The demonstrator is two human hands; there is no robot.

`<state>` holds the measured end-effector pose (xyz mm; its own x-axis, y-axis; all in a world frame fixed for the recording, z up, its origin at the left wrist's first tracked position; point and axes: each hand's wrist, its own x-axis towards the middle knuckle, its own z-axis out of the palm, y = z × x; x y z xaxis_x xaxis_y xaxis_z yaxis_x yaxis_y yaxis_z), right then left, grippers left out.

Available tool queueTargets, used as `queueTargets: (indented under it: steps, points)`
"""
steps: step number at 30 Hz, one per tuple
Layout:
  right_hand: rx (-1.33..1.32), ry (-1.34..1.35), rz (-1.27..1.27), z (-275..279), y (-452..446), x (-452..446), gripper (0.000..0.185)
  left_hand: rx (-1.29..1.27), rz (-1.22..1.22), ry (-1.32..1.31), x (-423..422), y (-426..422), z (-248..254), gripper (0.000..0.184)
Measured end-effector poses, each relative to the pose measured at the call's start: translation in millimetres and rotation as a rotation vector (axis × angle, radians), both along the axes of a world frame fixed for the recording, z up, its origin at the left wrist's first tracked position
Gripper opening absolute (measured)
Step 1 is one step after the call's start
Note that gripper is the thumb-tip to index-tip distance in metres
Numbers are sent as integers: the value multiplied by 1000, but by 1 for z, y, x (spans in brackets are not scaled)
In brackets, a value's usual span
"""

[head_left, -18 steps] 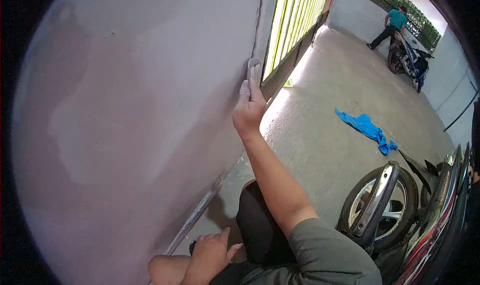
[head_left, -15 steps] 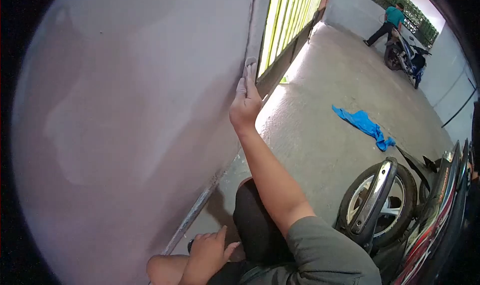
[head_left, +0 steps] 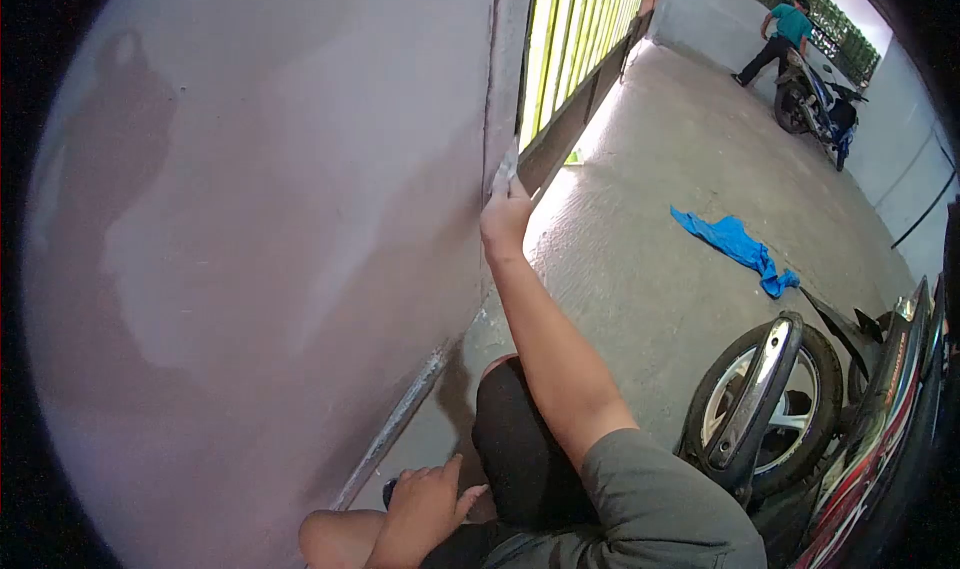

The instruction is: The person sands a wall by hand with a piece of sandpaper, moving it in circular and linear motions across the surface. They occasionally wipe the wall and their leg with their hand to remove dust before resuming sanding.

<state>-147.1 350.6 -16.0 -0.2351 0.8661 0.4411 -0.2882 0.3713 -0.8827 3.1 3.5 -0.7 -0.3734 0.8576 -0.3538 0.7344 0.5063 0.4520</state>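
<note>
Our right hand (head_left: 507, 219) reaches toward twelve o'clock, the arm stretched nearly straight, and its fingers are together, clamped on a pale piece (head_left: 508, 159) too small and foreshortened to name. The piece lies against the grey edge strip (head_left: 508, 59) where the wall (head_left: 250, 219) ends beside the yellow-green bars (head_left: 585, 44), at one o'clock. We seem to pinch it with the fingers pointing along the strip so that it sits flat on so narrow a face.

Our left hand (head_left: 425, 507) sits low, between six and seven o'clock, over our bent leg; its thumb stands apart from the loosely curved fingers, and we see nothing in it. It probably rests there to steady us in this low posture.

At three o'clock a blue cloth (head_left: 735, 241) lies crumpled on the floor (head_left: 620, 299), well away from our reach. A wheel (head_left: 795, 422) stands at four o'clock, near our right sleeve (head_left: 660, 489). Toward two, another person (head_left: 790, 27) stands beside a parked motorbike (head_left: 822, 119).
</note>
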Motion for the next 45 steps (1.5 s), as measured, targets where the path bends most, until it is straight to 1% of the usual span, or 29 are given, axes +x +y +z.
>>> queueTargets:
  steps: [2, 3, 5, 6, 8, 9, 11, 12, 14, 15, 17, 18, 19, 21, 22, 24, 27, 28, 29, 30, 31, 32, 33, 34, 36, 39, 41, 43, 45]
  points:
    - [-379, -95, 66, -5, 2, 4, 48, -24, -2, 10, 1, 1, -2, 60]
    - [-377, -93, 63, 3, 0, 6, 48, -22, -6, 12, 0, 2, -3, 60]
    - [-282, 35, 80, 35, -14, 11, 48, -32, -3, -10, -2, 2, -5, 59]
    - [-285, 34, 79, 48, -17, 16, 48, -36, -4, -12, -3, 1, -7, 59]
    - [-63, 63, 176, 67, -15, 24, 46, 6, 1, 10, -3, 0, -11, 59]
    - [-62, 62, 172, 66, -13, 25, 46, 7, -3, 9, -3, 1, -9, 59]
    - [7, -51, 101, 60, -9, 23, 45, -75, -14, -5, -2, 4, -3, 59]
    - [9, -50, 98, 49, -6, 19, 45, -73, -17, -4, -2, 3, -4, 59]
    - [25, -177, -44, 9, 4, 5, 45, -30, -15, -16, -1, 0, -7, 59]
    - [27, -176, -47, -10, 12, 1, 45, -28, -17, -15, -1, 0, -6, 59]
    - [-234, -245, 16, -36, 24, -5, 46, -88, -14, 12, -1, 2, -3, 60]
    - [-288, -243, 66, -34, 25, 0, 47, -83, -17, 12, -1, 2, -2, 60]
    - [-285, -243, 63, -21, 20, 4, 47, -70, -18, 25, -1, 1, -2, 60]
    - [-165, -128, 51, 9, 7, 11, 46, -58, -20, 35, -1, 2, 1, 59]
    - [-166, -131, 50, 26, 0, 16, 46, -48, -23, 38, 0, 4, 6, 59]
    - [-28, -66, 108, 51, -12, 26, 43, -38, -25, 40, 0, 5, 7, 59]
    - [-27, -80, 102, 44, -10, 21, 45, -15, -27, 58, 1, 5, 6, 60]
    - [-27, -79, 101, 30, -4, 16, 45, -29, -22, 49, 1, 5, 8, 60]
    - [-87, -101, 99, 7, 7, 9, 45, -41, -16, 41, 1, 5, 9, 60]
    - [-146, -125, 98, 2, 10, 6, 45, -38, -15, 42, 1, 4, 8, 60]
    - [-142, -125, 98, -4, 13, 7, 45, -38, -17, 52, 1, 3, 6, 60]
    - [-250, -117, 118, -12, 14, 9, 45, -38, -19, 63, 1, 2, 5, 61]
    - [-357, -106, 139, -6, 11, 12, 45, -35, -18, 65, 1, 2, 7, 61]
    - [-353, -104, 140, 1, 9, 12, 45, -57, -6, 58, 1, 4, 9, 61]
    - [-180, -103, 95, 17, 2, 14, 45, -81, 6, 50, 1, 4, 12, 61]
    - [-186, -36, 94, 26, -6, 14, 44, -65, -8, 39, -1, 3, 10, 61]
    - [-208, -62, 90, 17, -3, 13, 44, -82, -18, 21, -2, 1, 3, 62]
    - [-229, -87, 86, 0, 6, 11, 44, -96, -19, 30, 0, 4, 14, 62]
    - [-370, -152, 168, -13, 13, 10, 45, -110, -17, 36, 2, 4, 16, 62]
